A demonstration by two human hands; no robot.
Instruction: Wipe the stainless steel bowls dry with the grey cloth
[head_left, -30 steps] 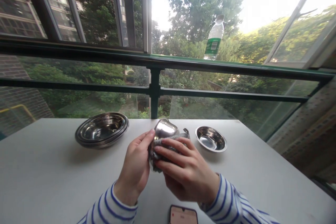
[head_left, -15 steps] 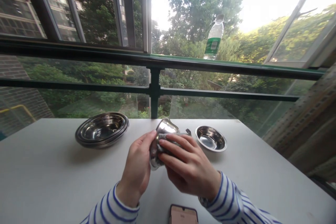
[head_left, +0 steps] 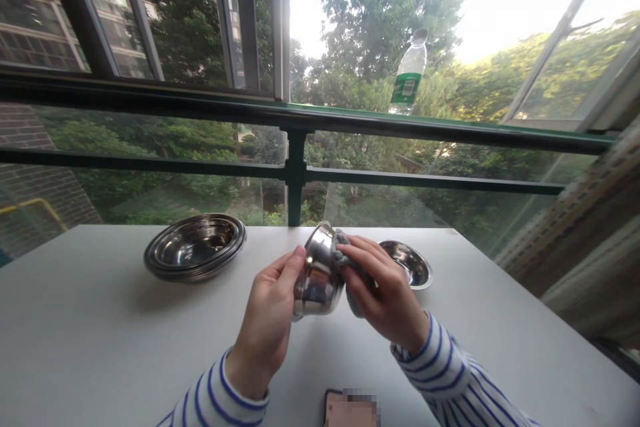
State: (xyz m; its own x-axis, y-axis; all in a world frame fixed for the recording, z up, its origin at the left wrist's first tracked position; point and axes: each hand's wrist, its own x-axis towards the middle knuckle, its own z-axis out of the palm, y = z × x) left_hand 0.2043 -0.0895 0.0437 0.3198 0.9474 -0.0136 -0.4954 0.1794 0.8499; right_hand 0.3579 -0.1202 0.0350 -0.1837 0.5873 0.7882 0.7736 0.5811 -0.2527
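Note:
Tipped on its side above the table, a shiny metal bowl is gripped at its rim by my left hand, thumb on the outside. My right hand is closed on a grey cloth, which presses against the bowl's base on the right. Part of the cloth hangs below the fingers. Behind my right hand stands another small metal bowl, upright and partly covered by the hand.
A stack of metal bowls stands at the left on the white table. A phone lies at the near edge. Beyond the table runs a dark green railing, with a plastic bottle on it.
My right hand and the cloth have moved right, from the bowl's side to its base. The bowl has turned in my left hand, so more of its outer wall shows.

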